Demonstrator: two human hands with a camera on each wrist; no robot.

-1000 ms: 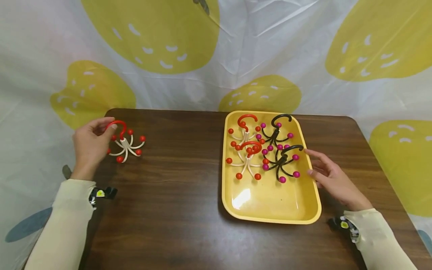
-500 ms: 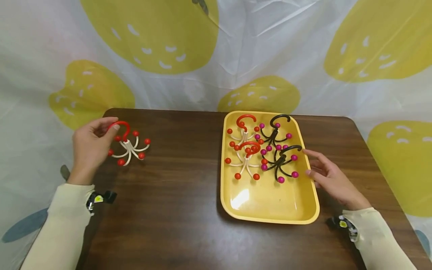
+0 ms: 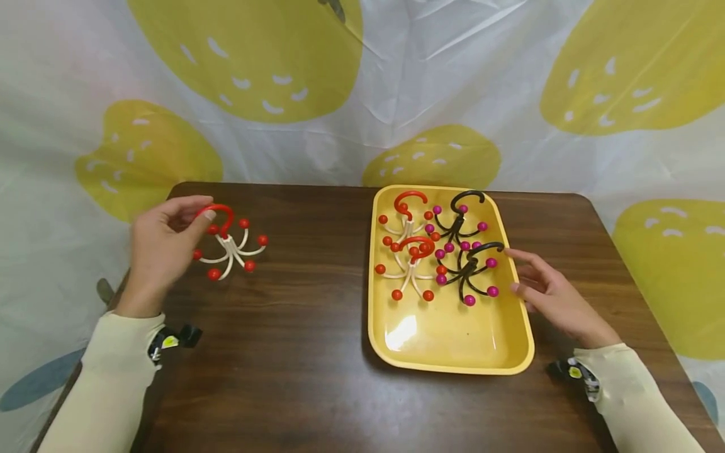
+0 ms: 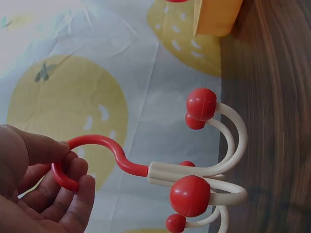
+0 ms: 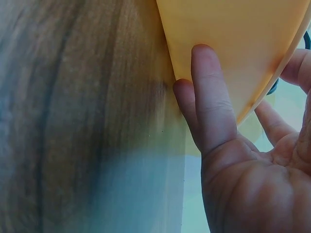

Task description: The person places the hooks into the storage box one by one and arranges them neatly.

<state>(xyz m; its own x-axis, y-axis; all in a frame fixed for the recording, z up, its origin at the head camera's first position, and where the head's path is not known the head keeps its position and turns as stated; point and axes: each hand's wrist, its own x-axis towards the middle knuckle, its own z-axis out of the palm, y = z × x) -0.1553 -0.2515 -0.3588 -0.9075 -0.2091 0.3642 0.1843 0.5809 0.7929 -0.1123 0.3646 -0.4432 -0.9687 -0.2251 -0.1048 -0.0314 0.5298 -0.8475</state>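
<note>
My left hand [image 3: 164, 245] pinches the red hook of a white multi-arm hanger [image 3: 229, 245] between thumb and fingers. This hanger hangs upright, its curved arms tipped with red balls; the left wrist view shows its red hook [image 4: 116, 150] in the fingers. My right hand [image 3: 561, 302] touches the right side of a yellow tray [image 3: 436, 346], and in the right wrist view two fingers [image 5: 211, 97] lie against its outer wall. In the tray's far half stand two more red-and-white hangers [image 3: 411, 270] and two black hangers [image 3: 466, 272] with magenta balls.
The tray stands right of centre on a dark brown wooden table [image 3: 272, 352]. A white curtain with yellow fruit prints [image 3: 249, 56] hangs right behind the table's far edge and along its sides.
My left hand has moved to the right with the red-and-white hanger. The right hand keeps its place at the tray; the hangers in the tray stay put.
</note>
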